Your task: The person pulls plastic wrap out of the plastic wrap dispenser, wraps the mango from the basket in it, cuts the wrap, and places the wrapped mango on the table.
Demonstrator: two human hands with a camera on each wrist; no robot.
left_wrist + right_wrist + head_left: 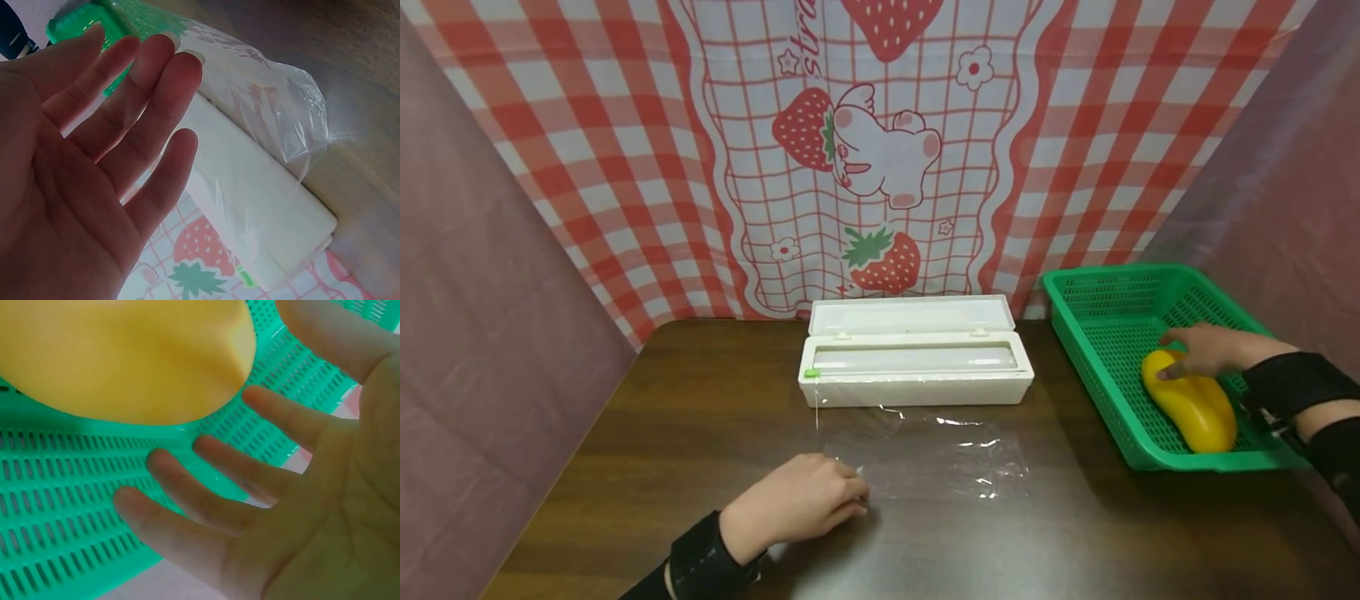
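Note:
My right hand [1213,350] reaches into the green basket [1093,396], at the far end of a smooth yellow mango [1198,412]. In the right wrist view its fingers are spread beside the mango [137,362], with the thumb on the other side. On the table, my left hand [801,500] lies at the left end of a sheet of clear plastic wrap [940,458]. The left wrist view shows its fingers loosely extended, with nothing between them. From the front of a white wrap dispenser [917,393], the film spreads over the wood.
The dispenser's lid [913,315] stands raised at the back, and a green slide cutter [812,373] sits at the left end of its front edge. Behind the brown table [700,400] hangs a red checked strawberry cloth [880,233]. Pink curtains [505,292] flank the sides.

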